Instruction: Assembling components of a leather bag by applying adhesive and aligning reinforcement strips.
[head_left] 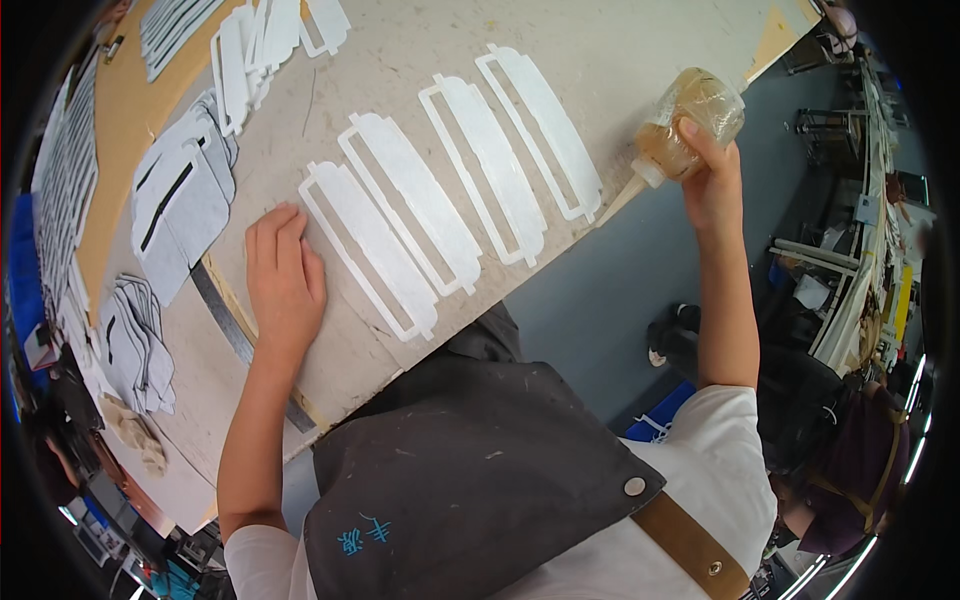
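My right hand (712, 180) is wrapped round a clear squeeze bottle (690, 115) of amber liquid that looks like glue. The bottle is tilted, its long pale nozzle (625, 200) pointing down and left beside the near end of the rightmost white cut piece (540, 130). Several such flat white pieces (490, 160) lie in a slanting row on the table, each with a long slot along one side. On the tabletop left of the leftmost white piece (365, 245) rests my left hand (285, 275), open and holding nothing, its fingers loosely bent.
Grey-white slotted panels (185, 200) lie stacked left of my left hand, with a smaller pile (140, 345) nearer me. More white pieces (265, 50) overlap at the far left. A dark strip (222, 310) lies by my left forearm. The worn table (400, 40) ends along a slanting near edge.
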